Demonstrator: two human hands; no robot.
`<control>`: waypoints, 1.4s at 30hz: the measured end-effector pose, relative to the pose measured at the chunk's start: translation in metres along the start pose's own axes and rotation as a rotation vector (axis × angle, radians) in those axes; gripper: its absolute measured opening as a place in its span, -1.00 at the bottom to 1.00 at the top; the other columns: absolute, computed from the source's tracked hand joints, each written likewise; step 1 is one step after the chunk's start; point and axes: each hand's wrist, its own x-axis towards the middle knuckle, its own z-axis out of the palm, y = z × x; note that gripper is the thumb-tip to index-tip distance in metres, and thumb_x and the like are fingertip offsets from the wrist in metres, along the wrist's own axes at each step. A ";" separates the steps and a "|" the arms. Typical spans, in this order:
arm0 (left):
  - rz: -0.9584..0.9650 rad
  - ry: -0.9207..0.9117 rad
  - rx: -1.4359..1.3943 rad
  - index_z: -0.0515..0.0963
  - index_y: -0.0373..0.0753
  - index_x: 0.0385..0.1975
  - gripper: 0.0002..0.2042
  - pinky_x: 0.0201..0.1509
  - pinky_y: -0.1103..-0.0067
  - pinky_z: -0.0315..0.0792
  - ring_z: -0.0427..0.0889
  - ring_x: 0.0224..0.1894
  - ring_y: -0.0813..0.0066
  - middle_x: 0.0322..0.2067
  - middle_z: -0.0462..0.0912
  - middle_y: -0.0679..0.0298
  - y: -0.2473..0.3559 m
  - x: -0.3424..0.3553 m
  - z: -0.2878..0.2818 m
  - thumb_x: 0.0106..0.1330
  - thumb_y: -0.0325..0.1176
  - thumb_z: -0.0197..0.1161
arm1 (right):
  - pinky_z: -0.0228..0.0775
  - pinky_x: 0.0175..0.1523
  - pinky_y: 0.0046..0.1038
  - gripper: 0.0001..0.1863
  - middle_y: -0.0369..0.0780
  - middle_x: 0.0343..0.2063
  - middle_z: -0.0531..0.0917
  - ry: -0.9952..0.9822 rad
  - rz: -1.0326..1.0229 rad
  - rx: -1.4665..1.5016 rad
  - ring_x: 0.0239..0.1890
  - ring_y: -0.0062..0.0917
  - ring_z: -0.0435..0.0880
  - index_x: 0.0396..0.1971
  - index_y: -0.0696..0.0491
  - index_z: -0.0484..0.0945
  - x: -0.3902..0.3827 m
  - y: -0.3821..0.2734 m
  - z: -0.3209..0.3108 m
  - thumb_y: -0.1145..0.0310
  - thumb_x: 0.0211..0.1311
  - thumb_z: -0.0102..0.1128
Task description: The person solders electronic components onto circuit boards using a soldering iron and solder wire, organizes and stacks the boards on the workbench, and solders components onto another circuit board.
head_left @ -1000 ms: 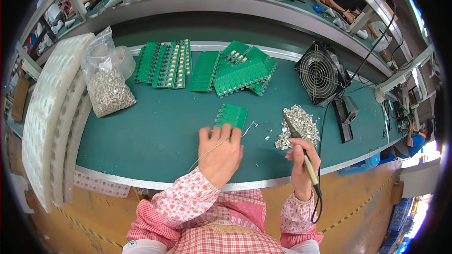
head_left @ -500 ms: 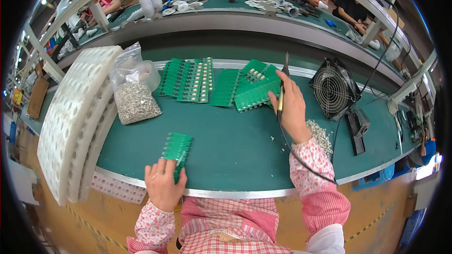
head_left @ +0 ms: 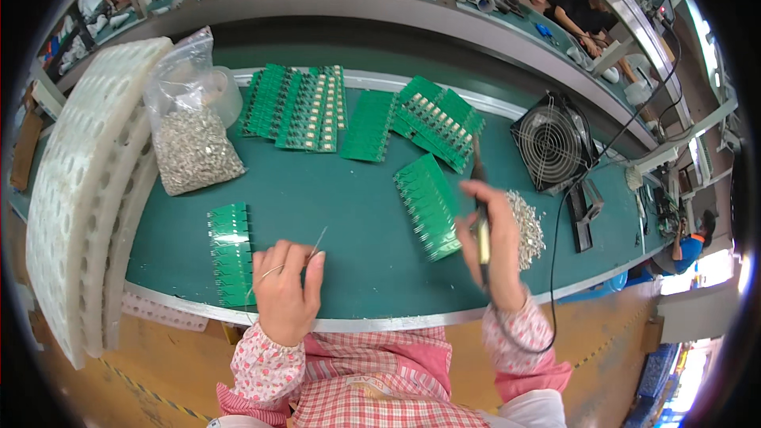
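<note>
My left hand (head_left: 287, 292) is closed, pinching a thin solder wire (head_left: 319, 241) between thumb and forefinger. Just left of it lies a green circuit board (head_left: 230, 255). My right hand (head_left: 501, 239), slightly blurred, grips a soldering iron (head_left: 483, 247) with a yellowish handle, its tip pointing away from me. Another green board (head_left: 429, 206) lies slanted on the table, close to the right fingertips. Farther back are a plain green board panel (head_left: 369, 125), several overlapping boards with pale components (head_left: 311, 111) and a crossed pile of boards (head_left: 436, 120).
A small fan (head_left: 547, 143) and a black holder (head_left: 582, 218) stand at the right. Loose small metallic parts (head_left: 526, 230) lie beside my right hand. At left are a bag of similar parts (head_left: 194, 150), a tape roll (head_left: 226, 97) and white perforated foam trays (head_left: 87, 182). Co-workers sit beyond the rail.
My right hand has come back toward me from the crossed pile, and one board now lies nearer. My left hand has left the left board and sits to its right. The view has shifted.
</note>
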 end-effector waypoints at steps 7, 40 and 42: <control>0.297 -0.256 -0.212 0.54 -0.24 -0.41 -0.98 -0.24 0.39 0.28 0.50 -0.44 0.26 -0.47 0.52 0.26 0.030 0.006 0.027 0.23 -0.47 0.23 | 0.48 -0.42 -0.53 -0.55 -0.17 -0.18 0.47 -0.033 0.150 0.088 -0.44 -0.51 0.66 0.00 0.00 0.54 -0.087 -0.021 0.014 0.59 0.06 0.36; 0.589 -0.361 -0.084 0.50 -0.12 -0.45 -0.82 0.14 0.28 0.26 0.54 -0.20 0.42 -0.38 0.52 0.40 0.046 0.004 0.025 0.12 -0.28 0.39 | 0.43 -0.20 -0.29 -0.63 -0.10 -0.20 0.50 -0.128 -0.251 0.034 -0.20 -0.22 0.54 -0.23 -0.04 0.65 -0.080 -0.004 0.012 0.42 -0.14 0.50; 0.522 -0.422 -0.210 0.49 -0.13 -0.46 -0.82 0.09 0.32 0.27 0.53 -0.26 0.44 -0.41 0.49 0.40 0.047 0.016 0.027 0.15 -0.28 0.37 | 0.42 -0.23 -0.30 -0.67 -0.11 -0.26 0.47 -0.141 -0.242 0.025 -0.23 -0.22 0.55 -0.31 -0.02 0.63 -0.080 -0.001 0.005 0.47 -0.16 0.50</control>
